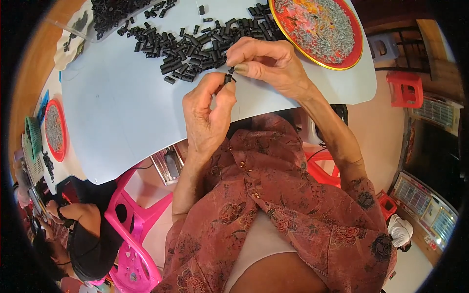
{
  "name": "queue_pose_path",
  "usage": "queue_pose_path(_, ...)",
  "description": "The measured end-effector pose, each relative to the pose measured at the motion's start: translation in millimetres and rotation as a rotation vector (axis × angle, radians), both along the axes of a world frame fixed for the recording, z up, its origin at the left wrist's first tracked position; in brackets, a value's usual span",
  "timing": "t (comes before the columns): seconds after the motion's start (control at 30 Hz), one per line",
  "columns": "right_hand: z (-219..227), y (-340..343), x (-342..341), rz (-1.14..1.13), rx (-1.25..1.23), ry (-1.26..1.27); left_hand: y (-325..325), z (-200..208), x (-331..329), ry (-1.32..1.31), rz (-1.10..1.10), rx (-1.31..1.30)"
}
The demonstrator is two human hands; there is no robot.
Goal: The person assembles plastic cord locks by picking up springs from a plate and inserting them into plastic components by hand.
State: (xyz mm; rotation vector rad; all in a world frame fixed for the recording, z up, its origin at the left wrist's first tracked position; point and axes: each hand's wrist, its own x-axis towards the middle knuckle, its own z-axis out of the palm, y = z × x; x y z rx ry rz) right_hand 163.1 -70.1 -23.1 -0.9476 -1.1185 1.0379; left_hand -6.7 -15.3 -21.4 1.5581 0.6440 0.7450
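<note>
Near the table's front edge my left hand (210, 107) pinches a small black plastic cylinder (228, 78) upright between thumb and forefinger. My right hand (273, 66) comes in from the right, thumb and forefinger closed together on a tiny dark piece (231, 70) just above that cylinder. Whether the two pieces touch I cannot tell. Right behind my hands a loose pile of black plastic cylinders (190, 53) spreads across the table. To the right of my right hand stands a round red plate (358, 46) with a gold rim, holding many small grey metal pieces that look like screws.
The pale table (112, 127) curves in front of me. A clear container (115, 19) of black parts is at the far left. At left, another person (88, 229) sits near a red tray (59, 146) of grey pieces. A pink chair (134, 244) stands beside me, red stools (404, 89) at right.
</note>
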Motion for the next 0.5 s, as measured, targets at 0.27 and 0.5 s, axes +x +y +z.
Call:
queue_pose_path(0.27,2.2,1.9,0.8,0.057,0.077,-0.111,1.2,-0.5,-2.6,0.003,-0.043,0.026)
queue_pose_path(0.5,5.0,3.5,1.4,0.056,0.006,-0.098,1.2,0.6,-2.0,0.022,-0.046,0.016)
